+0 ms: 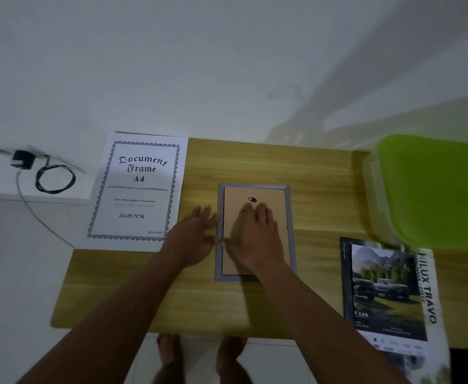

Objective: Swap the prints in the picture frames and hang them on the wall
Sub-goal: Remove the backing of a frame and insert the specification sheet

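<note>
Grey rectangular picture frame (219, 264) face down mid wooden bench (255, 306), right grip (257, 239) pressed flat on its brown backing board (274, 198), fingers straight, left grip (194, 236) loose and spread at frame's left edge

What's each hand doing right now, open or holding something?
Left hand: open, touching the left edge of the picture frame.
Right hand: open, pressing its backing board.

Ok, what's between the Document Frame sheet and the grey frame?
In the head view, only the left hand, over bare wooden table, lies between the Document Frame sheet and the grey frame.
</note>
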{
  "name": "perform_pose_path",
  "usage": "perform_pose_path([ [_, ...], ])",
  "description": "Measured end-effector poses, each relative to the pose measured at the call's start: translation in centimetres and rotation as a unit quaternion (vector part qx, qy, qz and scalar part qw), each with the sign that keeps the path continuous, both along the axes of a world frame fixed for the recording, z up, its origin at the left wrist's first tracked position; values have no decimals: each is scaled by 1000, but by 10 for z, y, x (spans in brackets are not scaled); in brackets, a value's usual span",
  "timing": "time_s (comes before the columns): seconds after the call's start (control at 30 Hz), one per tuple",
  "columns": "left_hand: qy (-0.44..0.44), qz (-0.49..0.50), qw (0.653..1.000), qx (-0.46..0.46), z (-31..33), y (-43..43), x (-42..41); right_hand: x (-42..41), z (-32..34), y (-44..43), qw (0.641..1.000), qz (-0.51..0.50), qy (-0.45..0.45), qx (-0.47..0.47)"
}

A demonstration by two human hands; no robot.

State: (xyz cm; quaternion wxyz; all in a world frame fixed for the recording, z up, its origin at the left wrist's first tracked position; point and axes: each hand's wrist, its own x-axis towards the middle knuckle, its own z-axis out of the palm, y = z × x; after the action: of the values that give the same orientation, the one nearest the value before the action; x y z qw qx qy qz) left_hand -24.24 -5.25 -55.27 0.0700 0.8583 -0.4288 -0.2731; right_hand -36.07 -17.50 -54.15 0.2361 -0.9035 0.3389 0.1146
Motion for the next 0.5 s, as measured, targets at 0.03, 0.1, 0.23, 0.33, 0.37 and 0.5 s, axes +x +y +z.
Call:
perform_pose_path([
  [0.03, 3, 2, 1000, -2, 0, 0, 0, 1, 0, 0, 1000, 2, 2, 2],
  [0.1, 8, 5, 1000, -3, 1, -1, 0, 2, 2, 0, 1000, 5, 6, 2],
  [0.23, 14, 11, 1000, -2, 0, -1, 0, 7, 2, 4, 1000, 12, -6, 0],
  [0.33, 22, 17, 1000, -8, 1, -2, 0, 9, 0, 6, 1000, 21, 4, -6],
  [0.37, 22, 16, 1000, -8, 2, -3, 0, 10, -1, 6, 1000, 23, 6, -13],
  [0.5, 22, 25, 999, -12, 0, -3, -1, 11, -1, 8, 999, 33, 13, -13],
])
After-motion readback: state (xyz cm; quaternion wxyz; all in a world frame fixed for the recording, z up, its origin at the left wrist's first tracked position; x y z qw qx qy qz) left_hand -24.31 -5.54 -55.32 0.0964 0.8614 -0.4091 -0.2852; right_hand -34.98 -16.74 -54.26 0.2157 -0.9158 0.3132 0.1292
